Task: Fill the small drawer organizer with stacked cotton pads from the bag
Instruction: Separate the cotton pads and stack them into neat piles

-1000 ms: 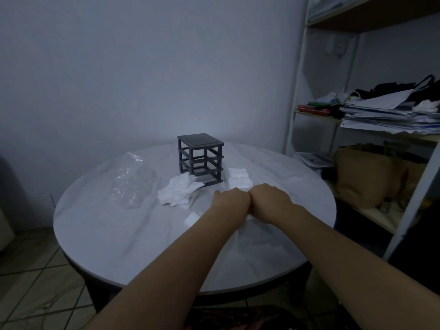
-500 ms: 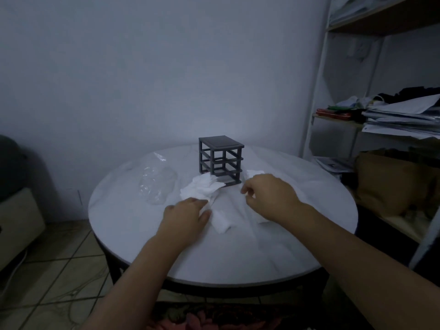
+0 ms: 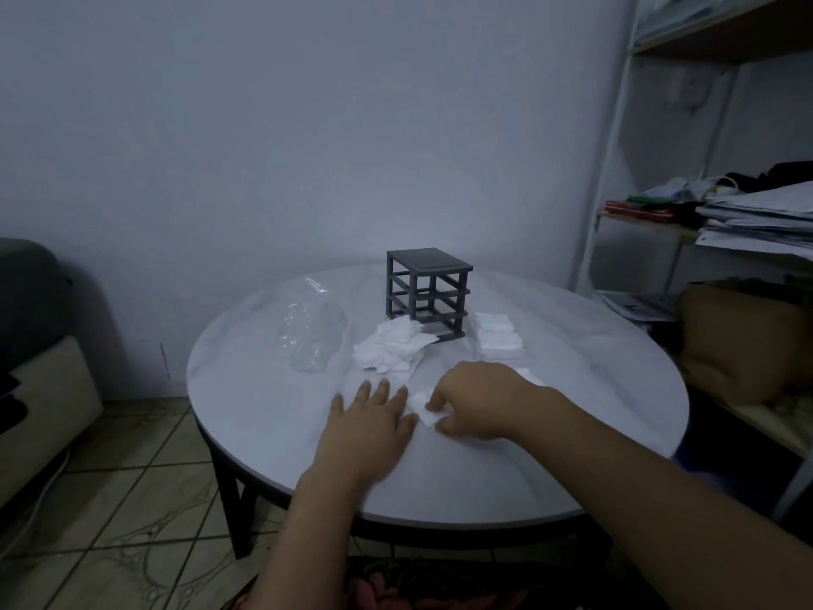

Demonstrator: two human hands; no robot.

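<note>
A dark grey drawer organizer (image 3: 427,293), an open frame with three tiers, stands at the back of the round white table (image 3: 572,455). A loose heap of white cotton pads (image 3: 393,350) lies at its front left. A neat row of stacked pads (image 3: 499,335) lies at its right. The clear plastic bag (image 3: 310,339) lies crumpled to the left. My right hand (image 3: 477,400) pinches a small white pad (image 3: 424,409) on the table. My left hand (image 3: 367,427) lies flat beside it, fingers spread.
A metal shelf unit (image 3: 616,169) with papers (image 3: 756,217) and clothes stands at the right, with a brown bag (image 3: 739,341) low beside the table. A sofa (image 3: 31,354) is at the far left. Tiled floor (image 3: 132,499) shows below.
My hands have parted from a joined position at the table's middle. The left hand flattened onto the table, the right hand came onto a single pad near it. The camera shifted left.
</note>
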